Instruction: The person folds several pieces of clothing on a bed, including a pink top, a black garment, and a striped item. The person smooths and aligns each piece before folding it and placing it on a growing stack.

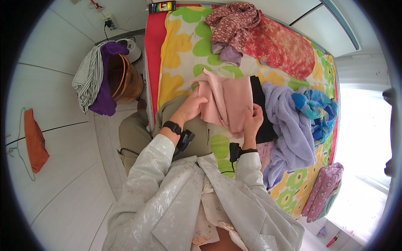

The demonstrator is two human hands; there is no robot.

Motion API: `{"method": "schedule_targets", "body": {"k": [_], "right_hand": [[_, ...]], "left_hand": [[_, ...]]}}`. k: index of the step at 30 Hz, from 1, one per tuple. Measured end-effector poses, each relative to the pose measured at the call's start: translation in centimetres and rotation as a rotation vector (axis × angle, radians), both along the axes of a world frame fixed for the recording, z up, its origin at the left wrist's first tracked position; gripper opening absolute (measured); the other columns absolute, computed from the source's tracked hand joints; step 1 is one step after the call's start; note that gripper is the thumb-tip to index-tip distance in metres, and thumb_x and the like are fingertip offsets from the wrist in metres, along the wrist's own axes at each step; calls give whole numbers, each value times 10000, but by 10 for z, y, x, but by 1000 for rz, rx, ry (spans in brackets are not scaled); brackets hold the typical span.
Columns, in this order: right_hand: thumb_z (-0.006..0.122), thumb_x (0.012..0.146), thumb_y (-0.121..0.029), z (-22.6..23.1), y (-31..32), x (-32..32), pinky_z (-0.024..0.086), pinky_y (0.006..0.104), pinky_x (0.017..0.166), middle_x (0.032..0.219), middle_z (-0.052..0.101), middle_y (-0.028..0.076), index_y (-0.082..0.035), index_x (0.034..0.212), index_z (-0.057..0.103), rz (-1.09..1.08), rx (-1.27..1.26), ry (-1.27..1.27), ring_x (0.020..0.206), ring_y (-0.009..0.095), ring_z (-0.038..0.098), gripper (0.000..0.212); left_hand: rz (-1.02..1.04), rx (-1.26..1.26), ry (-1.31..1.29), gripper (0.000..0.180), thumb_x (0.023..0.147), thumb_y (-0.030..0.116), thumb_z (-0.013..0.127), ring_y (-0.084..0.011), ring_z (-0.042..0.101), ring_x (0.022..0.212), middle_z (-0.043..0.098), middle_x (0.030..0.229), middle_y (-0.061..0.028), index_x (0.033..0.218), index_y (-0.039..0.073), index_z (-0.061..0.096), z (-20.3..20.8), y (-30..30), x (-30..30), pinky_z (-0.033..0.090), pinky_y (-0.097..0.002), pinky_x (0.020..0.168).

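A piece of pink cloth (236,94) hangs between my two hands above the bed, its upper left part folded over and creased. My left hand (192,105) grips its left edge, the thumb lying on top. At the lower right edge, my right hand (253,119) pinches the same cloth. Just right of it lies a folded black cloth (260,100), partly covered by the pink one. A fluffy lavender garment (289,121) is heaped beside the black cloth. Beneath my right wrist, a bit of light pink fabric (265,152) shows.
Flowered bedding (178,50) covers the bed. Towards its far side lie a patterned red garment (234,19) and a red snowflake cushion (280,46). Blue plaid cloth (320,113) lies at the right. A wooden tub (130,79) draped with clothes stands left. A phone (162,6) rests at the far corner.
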State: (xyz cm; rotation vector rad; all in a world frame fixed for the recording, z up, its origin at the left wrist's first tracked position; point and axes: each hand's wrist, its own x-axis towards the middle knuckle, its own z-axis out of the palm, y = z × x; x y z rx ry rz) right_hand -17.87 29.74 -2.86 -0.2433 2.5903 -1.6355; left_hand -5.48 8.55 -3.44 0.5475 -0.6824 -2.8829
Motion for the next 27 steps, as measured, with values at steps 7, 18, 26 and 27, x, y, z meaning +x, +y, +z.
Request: {"method": "schedule_targets", "body": {"k": [7, 18, 26, 27], "right_hand": [[625, 657, 20, 68, -57, 55, 455, 319, 561, 767, 578, 96, -56, 913, 634, 391, 71, 286, 602, 223, 539, 267], [624, 717, 13, 52, -80, 96, 478, 346, 742, 877, 594, 126, -35, 1008, 611, 709, -66, 167, 823, 282, 574, 295], [643, 744, 12, 44, -53, 63, 481, 296, 771, 971, 575, 85, -28, 1094, 590, 601, -155, 9, 918, 202, 575, 357], [647, 751, 6, 40, -50, 63, 481, 293, 778, 988, 569, 81, -34, 1123, 581, 577, -161, 11, 936, 195, 571, 380]], "left_hand": [[-57, -3, 34, 534, 848, -1, 447, -194, 514, 1137, 520, 1246, -46, 1366, 101, 365, -6, -2, 0, 408, -359, 986], [-127, -72, 108, 638, 896, 264, 581, -192, 490, 1155, 447, 1319, -95, 1421, 84, 266, 7, -8, 7, 432, -323, 946], [-127, -121, 101, 616, 885, 100, 569, -184, 445, 1207, 440, 1320, -68, 1413, 77, 253, 8, -5, 4, 384, -310, 999], [-121, -139, 133, 601, 890, 80, 552, -182, 436, 1216, 436, 1324, -68, 1411, 69, 251, 7, -5, 4, 380, -307, 1002]]}}
